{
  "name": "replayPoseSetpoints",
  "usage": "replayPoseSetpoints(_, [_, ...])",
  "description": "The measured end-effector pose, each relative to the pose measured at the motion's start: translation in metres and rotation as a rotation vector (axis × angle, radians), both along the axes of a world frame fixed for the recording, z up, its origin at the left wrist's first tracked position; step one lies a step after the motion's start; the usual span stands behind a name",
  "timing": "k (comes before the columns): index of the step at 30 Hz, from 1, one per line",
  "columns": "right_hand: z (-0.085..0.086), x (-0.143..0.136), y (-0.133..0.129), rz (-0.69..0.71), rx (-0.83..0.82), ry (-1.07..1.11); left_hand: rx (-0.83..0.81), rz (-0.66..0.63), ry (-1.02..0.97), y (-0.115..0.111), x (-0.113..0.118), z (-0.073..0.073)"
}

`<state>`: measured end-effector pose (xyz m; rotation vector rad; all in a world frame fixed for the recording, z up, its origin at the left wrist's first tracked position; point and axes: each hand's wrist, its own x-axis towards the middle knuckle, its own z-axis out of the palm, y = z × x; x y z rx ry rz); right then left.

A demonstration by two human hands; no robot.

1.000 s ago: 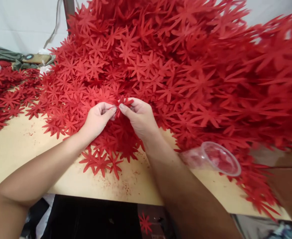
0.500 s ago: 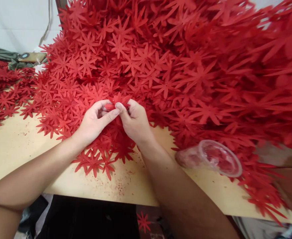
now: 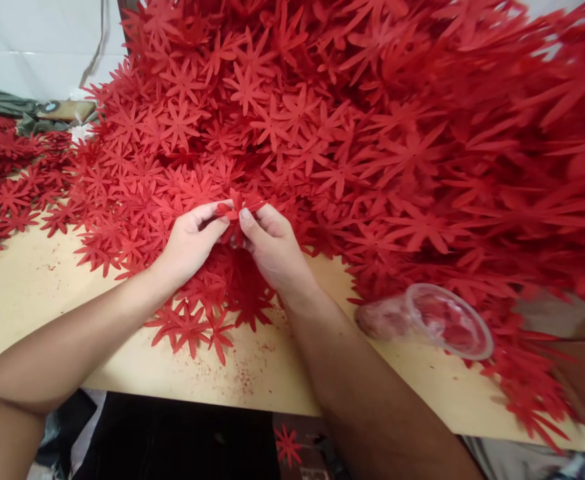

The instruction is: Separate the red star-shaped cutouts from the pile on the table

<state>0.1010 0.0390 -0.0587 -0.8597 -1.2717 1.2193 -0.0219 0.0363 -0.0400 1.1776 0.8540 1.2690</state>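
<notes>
Between my two hands is a red flower-shaped cutout with narrow petals, held up over the near edge of a large heap of the same cutouts. My left hand pinches its left side with thumb and forefinger. On the other side, my right hand grips it, the thumb pressed on top. Fingers hide part of the cutout, so I cannot tell whether it is one layer or more. A few loose cutouts lie on the table just below my hands.
A clear plastic tub lies tipped on its side at the right, with red pieces seen through it. More cutouts spread over the pale table at left. One cutout lies below the table's front edge.
My thumbs have drawn apart, the left one pulling back leftward. The cutout between them looks more folded upright in the middle. The view has shifted slightly.
</notes>
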Motion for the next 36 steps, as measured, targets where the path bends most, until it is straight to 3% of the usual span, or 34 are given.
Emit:
replayPoseSetpoints(3, [0.002,0.001,0.0,0.04,-0.033,0.053,-0.02,0.018,-0.037,0.002,-0.002,0.001])
replayPoseSetpoints(7, [0.006,0.001,-0.002,-0.093,0.015,-0.056,0.01,0.074,-0.013,0.002,-0.005,0.01])
replayPoseSetpoints(10, [0.007,0.001,-0.002,-0.169,0.084,-0.166,0.032,-0.03,0.069,0.001,-0.004,0.019])
replayPoseSetpoints(13, [0.008,0.001,-0.001,-0.146,0.102,-0.167,0.031,-0.105,0.158,0.005,-0.002,0.023])
replayPoseSetpoints(19, [0.009,0.006,0.0,-0.038,0.026,-0.095,0.118,0.103,0.188,0.027,-0.007,0.02])
replayPoseSetpoints(23, [0.005,0.009,0.002,-0.073,-0.031,-0.092,0.101,0.184,0.155,0.036,-0.022,0.023])
replayPoseSetpoints(28, [0.002,0.008,0.004,-0.094,-0.056,-0.018,0.052,0.093,0.175,0.033,-0.025,0.026])
replayPoseSetpoints(33, [0.007,0.008,0.004,-0.242,0.011,-0.002,0.04,0.038,0.238,0.027,-0.018,0.027])
replayPoseSetpoints(36, [0.01,0.009,0.003,-0.264,0.031,-0.037,0.047,0.03,0.285,0.026,-0.017,0.027])
